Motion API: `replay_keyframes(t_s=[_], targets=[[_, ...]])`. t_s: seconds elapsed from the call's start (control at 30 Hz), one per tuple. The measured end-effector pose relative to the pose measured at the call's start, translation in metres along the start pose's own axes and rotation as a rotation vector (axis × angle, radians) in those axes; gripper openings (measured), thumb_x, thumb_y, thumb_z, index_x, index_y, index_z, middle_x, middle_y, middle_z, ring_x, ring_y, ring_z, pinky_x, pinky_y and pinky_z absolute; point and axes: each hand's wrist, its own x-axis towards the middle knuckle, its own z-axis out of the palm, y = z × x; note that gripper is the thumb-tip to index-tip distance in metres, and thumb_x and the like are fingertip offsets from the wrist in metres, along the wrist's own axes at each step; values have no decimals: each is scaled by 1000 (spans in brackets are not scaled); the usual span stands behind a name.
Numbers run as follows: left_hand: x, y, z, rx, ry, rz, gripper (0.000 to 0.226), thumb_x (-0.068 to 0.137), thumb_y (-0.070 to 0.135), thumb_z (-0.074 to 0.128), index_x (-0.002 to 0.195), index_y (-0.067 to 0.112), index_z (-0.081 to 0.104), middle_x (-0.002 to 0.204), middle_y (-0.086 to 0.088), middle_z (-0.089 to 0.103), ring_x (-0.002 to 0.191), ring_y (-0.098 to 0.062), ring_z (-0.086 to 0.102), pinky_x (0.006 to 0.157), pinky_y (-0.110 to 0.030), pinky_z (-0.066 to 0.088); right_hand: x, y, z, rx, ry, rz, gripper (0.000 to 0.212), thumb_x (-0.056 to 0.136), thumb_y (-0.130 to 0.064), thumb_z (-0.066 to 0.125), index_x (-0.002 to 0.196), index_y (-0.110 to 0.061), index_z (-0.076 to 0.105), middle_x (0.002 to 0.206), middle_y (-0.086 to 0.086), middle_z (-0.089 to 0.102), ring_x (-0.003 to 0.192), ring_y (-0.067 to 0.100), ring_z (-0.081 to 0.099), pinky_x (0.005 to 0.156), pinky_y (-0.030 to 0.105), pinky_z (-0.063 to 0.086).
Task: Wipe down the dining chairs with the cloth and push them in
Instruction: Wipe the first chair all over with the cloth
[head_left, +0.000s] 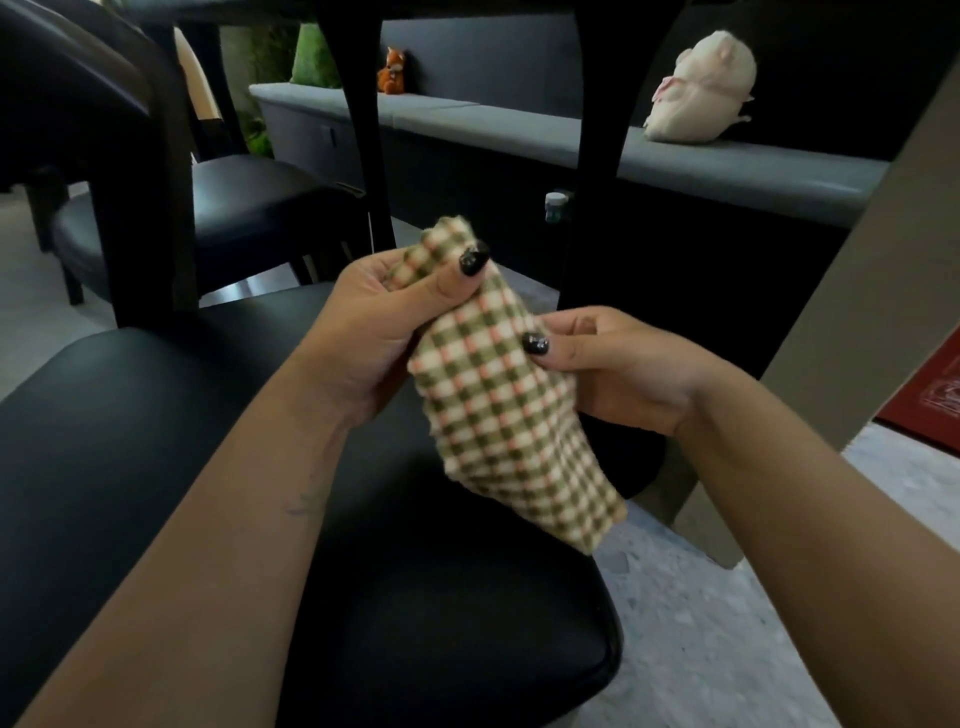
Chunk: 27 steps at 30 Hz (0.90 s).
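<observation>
Above the near chair's black seat, the checked cloth, seemingly soft, light and limp, hung folded, the left hand pinching its top and the right hand its side, sensible holds.

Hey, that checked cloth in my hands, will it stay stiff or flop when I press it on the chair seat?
Probably floppy: the checked cloth droops below the left hand and right hand. It looks soft and light, so it may bunch on the smooth chair seat.
</observation>
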Motion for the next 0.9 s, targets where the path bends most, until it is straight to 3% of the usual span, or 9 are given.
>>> replay_keyframes(t_s=[0.1,0.23,0.33,0.4,0.5,0.6,0.7,0.77,0.9], targets=[[6,-8,-2,-30,68,-54,27,74,32,70,91,11,71,91,-6,74,84,-16,70,72,-29,59,0,-1,0,61,144,-16,33,73,-17,69,104,-9,67,100,6,72,93,19,69,76,30,55],[6,-17,-1,-38,-144,-208,62,67,31,85,122,13,62,115,-8,70,99,-21,69,72,-34,60,2,-8,-6,78,486,-122,30,86,-17,66,115,-13,65,105,5,73,97,19,70,82,35,54],[7,-25,7,191,-73,-252,46,76,14,76,120,17,61,108,-1,74,99,-17,70,78,-32,59,-1,-10,-7,126,564,-73,27,90,-17,62,116,-8,64,99,6,74,91,17,71,73,30,55],[8,-27,9,223,-36,-283,29,89,9,65,117,14,64,106,-3,75,92,-16,71,78,-33,56,-4,-8,-8,163,549,66,29,93,-22,59,117,-7,63,95,5,74,84,16,71,71,29,54],[10,-27,5,195,20,-348,21,94,9,59,113,13,67,104,-4,75,93,-15,72,77,-28,56,-11,4,-10,345,359,303,41,96,-37,47,116,-4,61,91,6,67,81,18,63,84,33,48],[11,-28,3,222,56,-356,19,95,14,60,112,16,69,104,-2,75,98,-17,72,82,-31,54,-15,18,-14,435,264,339,39,89,-31,55,113,0,62,90,6,65,81,18,62,88,32,46],[12,-27,2,246,49,-284,20,95,13,57,108,19,72,104,0,76,96,-15,71,81,-31,54,-15,17,-14,351,262,178,29,83,-13,58,111,-6,65,96,8,68,84,18,64,86,35,49],[10,-23,1,199,7,-180,25,92,7,57,101,21,74,100,1,76,91,-11,71,78,-26,56,-16,9,-17,243,267,-28,28,87,-4,53,109,-11,67,99,7,71,85,16,68,76,32,57],[6,-17,-8,131,-90,-1,30,75,3,59,79,23,81,88,2,76,86,-9,71,73,-20,56,-30,-15,-19,-52,209,-384,23,77,1,61,78,-15,79,87,-1,73,82,12,69,70,22,55]])
